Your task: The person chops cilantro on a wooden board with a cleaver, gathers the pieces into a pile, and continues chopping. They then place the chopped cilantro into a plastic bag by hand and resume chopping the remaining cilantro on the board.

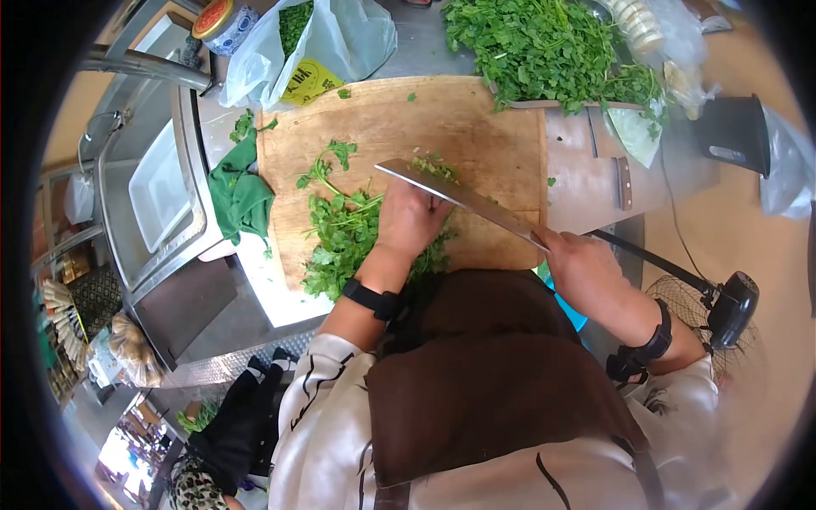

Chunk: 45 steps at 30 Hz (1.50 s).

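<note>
My right hand [586,268] is wrapped round the handle of a cleaver [476,204], whose blade slants up and left across the wooden chopping board [374,110]. Close under the blade, my left hand [412,217] is curled with its fingers tucked in, pressing on a bunch of cilantro [333,246]. Leaves spread on both sides of this hand, while the held stems are mostly hidden. Small chopped pieces [435,167] lie on the board just beyond the blade. A loose sprig [321,170] rests to the left.
Behind the board stand a plastic bag of chopped greens [340,42], a jar [225,27] and a heaped tray of cilantro [544,51]. A green cloth [240,194] lies left, near a sink with a white tub [161,191]. Another knife [625,183] lies right. Another person [229,433] is behind left.
</note>
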Motion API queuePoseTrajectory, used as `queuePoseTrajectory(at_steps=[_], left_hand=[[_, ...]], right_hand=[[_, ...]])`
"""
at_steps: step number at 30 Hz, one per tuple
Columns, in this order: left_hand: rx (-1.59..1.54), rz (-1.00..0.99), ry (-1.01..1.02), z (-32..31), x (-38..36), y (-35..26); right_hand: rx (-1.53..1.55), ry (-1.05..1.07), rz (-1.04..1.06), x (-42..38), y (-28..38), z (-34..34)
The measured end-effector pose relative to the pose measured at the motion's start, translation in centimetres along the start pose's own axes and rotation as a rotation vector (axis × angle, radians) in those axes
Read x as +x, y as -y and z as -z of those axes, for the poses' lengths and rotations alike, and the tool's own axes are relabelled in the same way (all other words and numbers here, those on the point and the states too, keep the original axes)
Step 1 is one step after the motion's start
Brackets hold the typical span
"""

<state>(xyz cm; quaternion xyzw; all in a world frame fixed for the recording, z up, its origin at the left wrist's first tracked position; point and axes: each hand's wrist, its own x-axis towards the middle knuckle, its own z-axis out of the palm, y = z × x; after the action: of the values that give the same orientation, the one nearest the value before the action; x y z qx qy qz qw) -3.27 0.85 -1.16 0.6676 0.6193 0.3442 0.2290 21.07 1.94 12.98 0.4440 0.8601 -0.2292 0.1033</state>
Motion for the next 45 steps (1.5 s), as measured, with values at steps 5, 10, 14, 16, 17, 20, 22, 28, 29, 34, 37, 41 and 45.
queuePoseTrajectory(at_steps=[5,10,14,16,17,20,22,28,29,34,37,41,45], left_hand=[[-0.003,0.052,0.036,-0.6,-0.6,0.8],[0.03,0.067,0.05,-0.1,-0.6,0.3],[0.032,0.073,0.041,-0.3,-0.8,0.5],[0.008,0.038,0.001,-0.8,-0.8,0.7],[0.008,0.028,-0.001,-0.7,-0.7,0.7],[0.01,0.01,-0.018,-0.6,-0.6,0.7],[0.019,0.009,-0.029,-0.8,-0.8,0.8],[0.056,-0.019,-0.001,0.2,-0.9,0.2],[0.047,-0.02,-0.006,0.2,-0.9,0.2],[-0.002,-0.029,-0.071,-0.4,-1.2,0.7],[-0.031,0.021,-0.026,-0.8,-1.3,1.2],[0.01,-0.013,-0.033,-0.7,-1.4,1.1],[0.042,-0.008,-0.007,0.3,-1.3,0.4]], right_hand=[[0.024,0.057,-0.023,2.7,-0.5,-3.0],[0.081,-0.03,0.029,5.5,-2.7,-7.0],[0.044,-0.044,0.009,3.1,-1.2,-3.2],[0.027,-0.044,0.0,1.4,-0.1,-0.7],[0.024,-0.013,-0.011,0.9,0.1,-0.2],[0.013,0.064,-0.026,0.6,0.1,0.0],[0.012,0.086,-0.02,2.2,-0.3,-1.8],[0.041,0.094,-0.077,5.8,-1.2,-5.3],[0.048,0.049,-0.06,5.3,-1.2,-5.0],[0.012,-0.028,-0.003,0.9,0.2,-0.7],[-0.001,0.031,-0.026,0.3,0.7,0.1],[0.017,0.082,-0.044,4.3,-0.4,-4.1],[0.032,-0.018,0.019,6.6,-1.7,-6.9]])
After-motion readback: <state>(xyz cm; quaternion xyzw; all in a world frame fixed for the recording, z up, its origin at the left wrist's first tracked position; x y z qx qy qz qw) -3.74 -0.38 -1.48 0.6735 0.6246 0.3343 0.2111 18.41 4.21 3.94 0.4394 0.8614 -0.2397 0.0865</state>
